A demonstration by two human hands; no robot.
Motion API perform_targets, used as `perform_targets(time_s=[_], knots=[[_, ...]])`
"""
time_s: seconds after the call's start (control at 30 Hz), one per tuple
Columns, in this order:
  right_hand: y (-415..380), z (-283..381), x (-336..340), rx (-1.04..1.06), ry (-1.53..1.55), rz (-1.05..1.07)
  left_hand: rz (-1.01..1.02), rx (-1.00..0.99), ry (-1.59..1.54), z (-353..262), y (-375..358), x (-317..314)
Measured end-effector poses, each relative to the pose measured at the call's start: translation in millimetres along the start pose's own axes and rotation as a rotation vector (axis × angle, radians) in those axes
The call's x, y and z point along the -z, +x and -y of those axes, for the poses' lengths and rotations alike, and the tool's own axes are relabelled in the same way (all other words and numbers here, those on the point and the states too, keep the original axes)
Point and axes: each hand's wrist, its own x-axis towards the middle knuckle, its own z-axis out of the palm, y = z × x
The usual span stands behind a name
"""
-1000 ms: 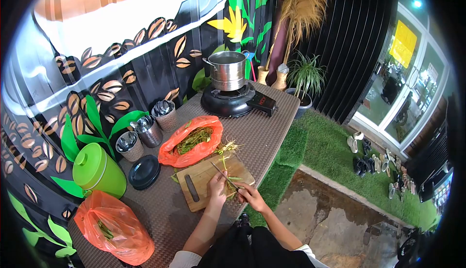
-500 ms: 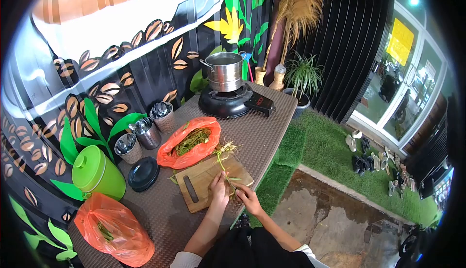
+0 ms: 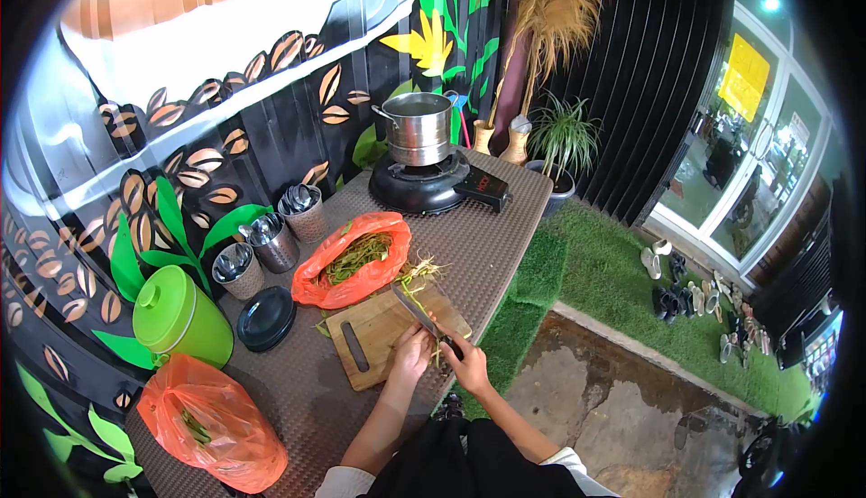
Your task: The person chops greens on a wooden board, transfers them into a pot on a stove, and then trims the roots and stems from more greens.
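I see my right hand (image 3: pixel 467 368), fingers wrapped closed round black handle of knife (image 3: pixel 416 309), blade angled over wooden cutting board (image 3: pixel 370 340). My left hand (image 3: pixel 413 352) beside it, fingers curled closed on thin green stems (image 3: pixel 438 353), exact grip partly hidden. Board on worktop (image 3: pixel 311 381), just beside open orange bag (image 3: pixel 316 286) of greens.

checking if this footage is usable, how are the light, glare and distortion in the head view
Head view: strong fisheye, dark corners, the ribbed black wall bowing; the mural's white area looks washed out; a bright spot glares at upper right; the left hand, right hand and knife are readable but small.
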Motion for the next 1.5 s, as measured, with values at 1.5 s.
perform_targets(time_s=[1.5], knots=[[53, -25, -22, -0.154, 0.687, 0.270, -0.315, -0.367, -0.020, -18, -8, 10]])
